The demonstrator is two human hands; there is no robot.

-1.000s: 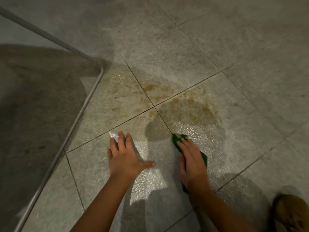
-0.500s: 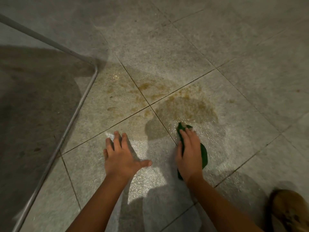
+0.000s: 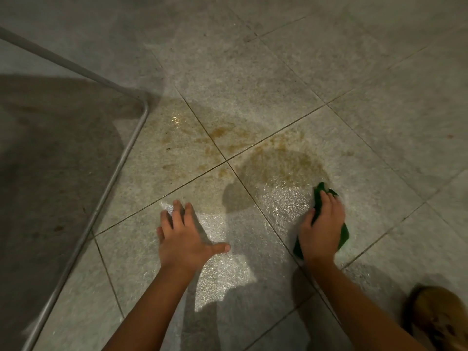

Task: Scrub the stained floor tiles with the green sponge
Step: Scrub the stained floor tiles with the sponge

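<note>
Right grip, a bare hand, is closed over the green sponge: fingers curl over its far end, the thumb presses its left side, and the palm bears down on it against the floor. Left grip, also a bare hand, holds nothing. It lies flat on the floor with fingers spread and thumb pointing right, well apart from the sponge.

Sponge condition: dark green, thin and flattened under the hand. Only three parts show: a tip beyond the fingertips, an edge to the right of the palm, and a corner near the wrist. Whether it is soiled cannot be told.

Sponge position: on the tile to the right of the grout crossing, at the lower right margin of the brown stain.

Floor condition: light grey speckled tiles with thin dark grout lines. The brown stain is a broad rounded patch, darkest on the right-hand tile. Fainter yellowish blotches spread over the tiles left of and beyond the crossing. A wet, glistening area lies between the stain and the two hands, just left of the sponge.

Other items: a bent metal rail runs along the left, with a darker grey surface behind it. A brown shoe-like thing sits at the lower right corner, too blurred to identify for certain.
</note>
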